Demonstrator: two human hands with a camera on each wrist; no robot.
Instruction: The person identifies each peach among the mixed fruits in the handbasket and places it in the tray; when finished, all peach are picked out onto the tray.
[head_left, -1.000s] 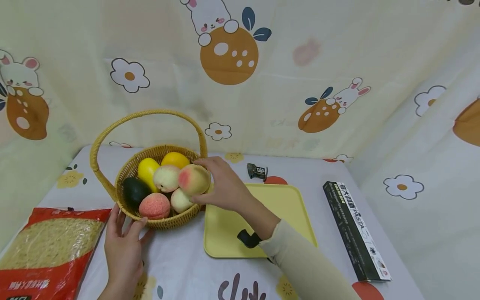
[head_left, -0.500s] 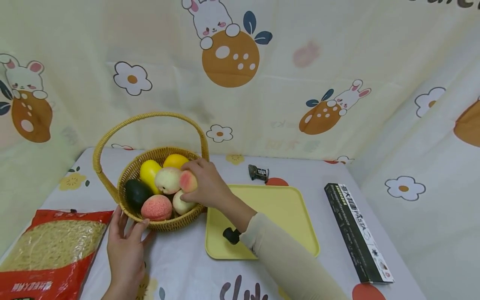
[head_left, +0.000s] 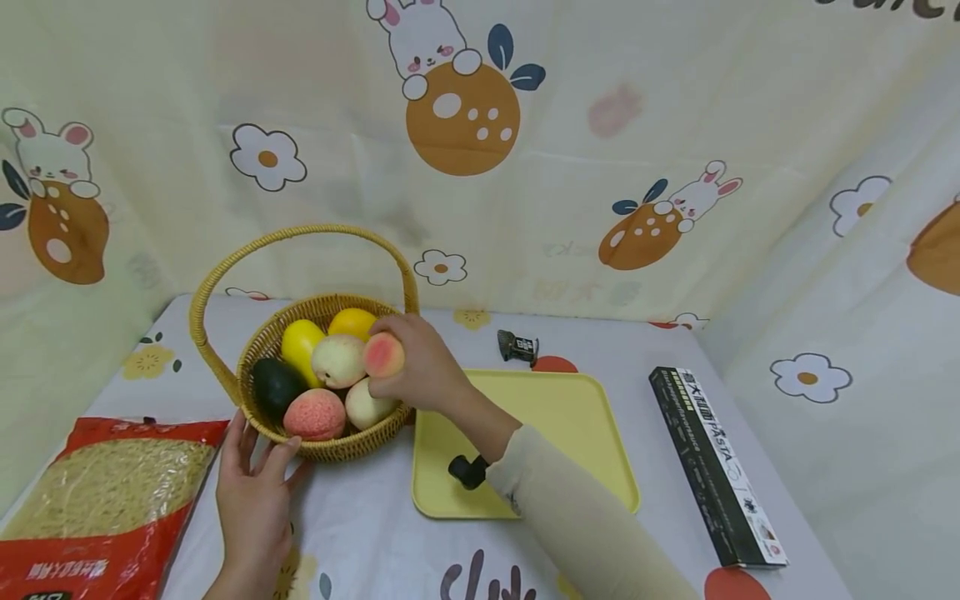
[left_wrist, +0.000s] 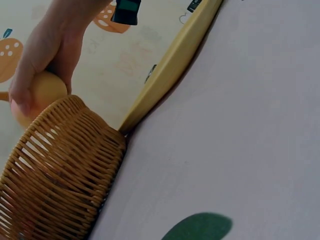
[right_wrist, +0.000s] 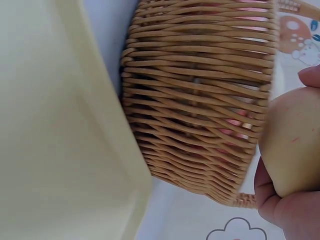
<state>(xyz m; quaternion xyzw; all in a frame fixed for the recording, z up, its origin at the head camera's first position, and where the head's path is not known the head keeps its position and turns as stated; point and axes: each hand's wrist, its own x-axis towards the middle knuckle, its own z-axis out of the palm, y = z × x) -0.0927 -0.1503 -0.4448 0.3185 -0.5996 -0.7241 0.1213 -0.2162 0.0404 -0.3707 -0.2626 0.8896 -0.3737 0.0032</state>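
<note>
Over the right side of the basket [head_left: 337,452], the right hand [head_left: 423,362] holds a peach [head_left: 383,356], its grip closed round it, thumb on one side and fingers on the other. Compared with a second ago, the hand is further left and hides more of the peach; against half a second ago, the change is slight. Whether the peach touches the fruit below, I cannot tell. At the basket's front left, the left hand [head_left: 255,500] rests against the wicker as before, its grip wide, thumb and fingers apart.

Around the peach, inside the basket, the pile looks unchanged: a pale fruit [head_left: 339,361] and another partly under the hand, a pink fruit [head_left: 315,415], a yellow fruit [head_left: 302,348], an orange fruit [head_left: 351,322] and an avocado [head_left: 279,390]. Just right of the basket, a yellow tray [head_left: 555,433] lies on the desk [head_left: 375,517], with a small packet [head_left: 517,345] behind it. Further right is a pasta box [head_left: 716,467]; left of the left hand lies a red bag [head_left: 112,492].
</note>
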